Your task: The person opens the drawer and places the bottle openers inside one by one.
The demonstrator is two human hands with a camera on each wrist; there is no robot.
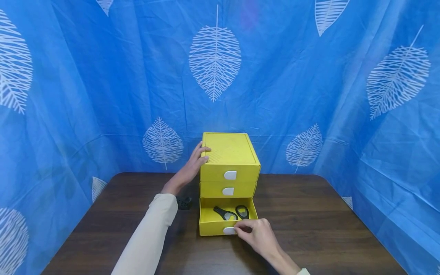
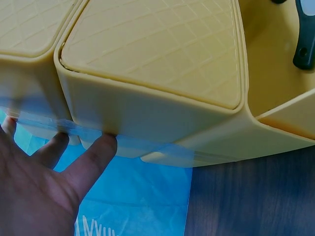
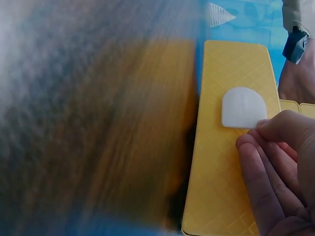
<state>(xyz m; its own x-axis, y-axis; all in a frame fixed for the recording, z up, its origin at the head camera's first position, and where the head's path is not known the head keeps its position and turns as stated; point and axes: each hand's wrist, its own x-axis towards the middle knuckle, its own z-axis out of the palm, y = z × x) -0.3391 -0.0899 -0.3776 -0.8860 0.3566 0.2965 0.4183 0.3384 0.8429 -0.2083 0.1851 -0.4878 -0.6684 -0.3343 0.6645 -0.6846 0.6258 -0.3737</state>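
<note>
A yellow cabinet of three stacked drawers (image 1: 227, 147) stands on the table, its bottom drawer (image 1: 214, 229) pulled out. Inside that drawer lie a black-handled tool with a grey metal head (image 1: 225, 214) and a black ring-shaped tool (image 1: 242, 211), perhaps bottle openers. My right hand (image 1: 258, 235) pinches the edge of the white drawer pull (image 3: 243, 108) between thumb and fingers. My left hand (image 1: 192, 164) rests at the top left edge of the cabinet, fingers spread; in the left wrist view its fingertips touch the cabinet's side.
The dark wooden table (image 1: 309, 229) extends to both sides of the cabinet. A small black object (image 1: 184, 203) is partly visible behind the left forearm. Blue cloth with white leaf prints (image 1: 240, 95) hangs behind and at the sides.
</note>
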